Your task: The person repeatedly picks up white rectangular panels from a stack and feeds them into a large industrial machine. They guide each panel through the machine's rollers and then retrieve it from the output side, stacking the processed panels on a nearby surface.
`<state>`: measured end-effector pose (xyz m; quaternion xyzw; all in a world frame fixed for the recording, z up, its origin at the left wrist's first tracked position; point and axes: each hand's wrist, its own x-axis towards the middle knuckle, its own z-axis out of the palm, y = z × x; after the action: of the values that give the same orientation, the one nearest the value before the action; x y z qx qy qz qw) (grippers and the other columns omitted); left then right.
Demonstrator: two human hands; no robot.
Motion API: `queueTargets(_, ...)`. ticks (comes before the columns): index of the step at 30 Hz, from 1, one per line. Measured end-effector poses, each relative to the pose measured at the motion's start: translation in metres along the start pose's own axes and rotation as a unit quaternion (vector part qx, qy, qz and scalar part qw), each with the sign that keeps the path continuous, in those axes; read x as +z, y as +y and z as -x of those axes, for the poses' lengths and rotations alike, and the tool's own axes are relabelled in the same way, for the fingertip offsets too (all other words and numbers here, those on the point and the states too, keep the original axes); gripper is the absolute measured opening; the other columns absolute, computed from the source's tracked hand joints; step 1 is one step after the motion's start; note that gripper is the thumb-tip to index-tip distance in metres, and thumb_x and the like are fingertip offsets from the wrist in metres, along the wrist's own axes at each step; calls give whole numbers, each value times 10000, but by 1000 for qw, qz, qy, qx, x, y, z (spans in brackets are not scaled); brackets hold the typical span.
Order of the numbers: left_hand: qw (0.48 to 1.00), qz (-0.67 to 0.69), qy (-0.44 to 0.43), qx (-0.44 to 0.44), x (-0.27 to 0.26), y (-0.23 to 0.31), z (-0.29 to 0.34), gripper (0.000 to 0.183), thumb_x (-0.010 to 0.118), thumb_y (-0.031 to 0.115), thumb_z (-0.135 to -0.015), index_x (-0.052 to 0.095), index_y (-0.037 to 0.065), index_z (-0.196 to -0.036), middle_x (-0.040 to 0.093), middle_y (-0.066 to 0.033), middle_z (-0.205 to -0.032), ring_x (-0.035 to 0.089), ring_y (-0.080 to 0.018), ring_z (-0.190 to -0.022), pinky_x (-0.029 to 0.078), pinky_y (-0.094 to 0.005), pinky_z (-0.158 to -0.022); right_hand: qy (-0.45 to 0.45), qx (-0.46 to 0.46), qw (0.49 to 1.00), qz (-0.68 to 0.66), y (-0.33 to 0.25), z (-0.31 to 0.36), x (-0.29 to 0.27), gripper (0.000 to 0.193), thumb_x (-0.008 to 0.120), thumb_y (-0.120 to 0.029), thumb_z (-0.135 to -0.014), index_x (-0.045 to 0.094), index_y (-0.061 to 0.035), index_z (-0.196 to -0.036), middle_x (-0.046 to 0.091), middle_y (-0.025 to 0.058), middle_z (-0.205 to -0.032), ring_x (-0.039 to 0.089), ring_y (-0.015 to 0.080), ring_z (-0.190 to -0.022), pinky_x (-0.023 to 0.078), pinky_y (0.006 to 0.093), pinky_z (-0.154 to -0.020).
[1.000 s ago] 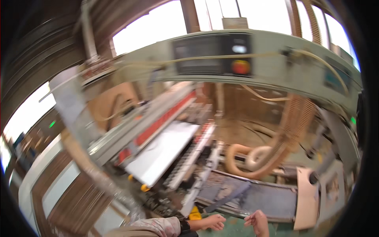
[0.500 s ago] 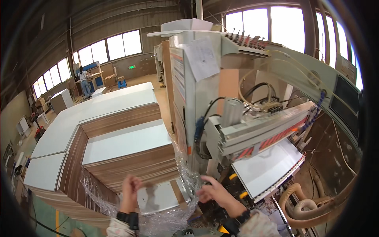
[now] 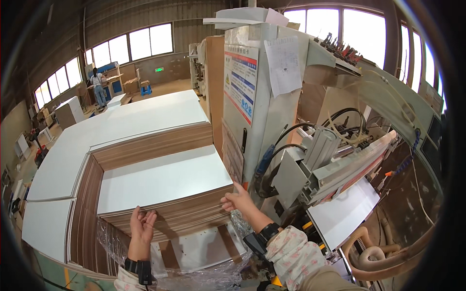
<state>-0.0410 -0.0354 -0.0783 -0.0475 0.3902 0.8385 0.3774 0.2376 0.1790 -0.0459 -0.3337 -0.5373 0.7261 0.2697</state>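
A white panel (image 3: 162, 177) tops a stack of brown-edged boards (image 3: 187, 208) in front of me. My left hand (image 3: 141, 233) is at the stack's near edge, left of its middle, palm up with fingers apart. By the near right corner is my right hand (image 3: 239, 201), its fingers partly spread at the edge. Neither hand visibly holds anything; whether the fingertips touch the boards is hard to tell. Below, nearer to me, lies a white surface with brown strips (image 3: 169, 254). Crumpled clear plastic film (image 3: 208, 280) runs around it.
Higher white-topped board stacks (image 3: 150, 112) border the left and far sides. To the right stands a grey machine cabinet (image 3: 262, 106), with a machine beam and a white panel (image 3: 344, 206) beneath it. A ribbed hose (image 3: 371, 271) coils at lower right. Another person (image 3: 98, 87) stands far back.
Both hands have moved forward to the near edge of the stack. My left fingers have uncurled. The view has shifted, bringing the machine cabinet's side into fuller sight.
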Motion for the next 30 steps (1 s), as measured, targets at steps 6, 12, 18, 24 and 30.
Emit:
queueTargets(6, 999, 10, 12, -36, 8, 6, 6, 581, 639, 328, -772, 359, -95, -1056, 398, -266, -1139, 497, -372, -1051, 467, -402, -883, -13, 4, 1000, -28, -12, 17, 9, 566, 476, -85, -850, 190, -15, -1333, 590, 171, -878, 626, 229, -741, 529, 295, -651)
queueTargets(12, 998, -17, 11, -64, 2, 10, -9, 652, 652, 364, -771, 350, -65, -1159, 382, -219, -1190, 499, -358, -1022, 473, -443, -873, -22, -1, 993, -113, -3, 41, 10, 594, 470, -67, -849, 129, -18, -1333, 584, 195, -888, 635, 261, -772, 539, 325, -677)
queueTargets(18, 998, -51, -1, -48, 0, 14, 6, 542, 624, 342, -804, 411, 31, -1193, 437, -150, -1175, 518, -348, -998, 520, -438, -794, -3, 31, 986, -161, 10, 87, 15, 598, 490, -110, -858, 128, -26, -1327, 582, 193, -930, 625, 260, -798, 530, 339, -694)
queueTargets(24, 999, -50, -1, -20, 4, 5, 10, 408, 582, 333, -826, 482, 39, -1090, 540, -130, -1022, 591, -322, -881, 552, -428, -687, 2, 42, 963, -266, 35, 64, -4, 495, 509, -378, -879, 335, -7, -1158, 477, 160, -1027, 536, 312, -998, 495, 402, -797)
queueTargets(30, 999, 4, -31, -14, -6, -25, 59, 417, 595, 303, -817, 446, 99, -1149, 486, -106, -1111, 527, -312, -993, 516, -497, -745, -8, 12, 926, -378, 37, 39, 14, 464, 525, -226, -879, 314, 25, -1208, 393, 215, -1194, 470, 382, -1072, 421, 481, -910)
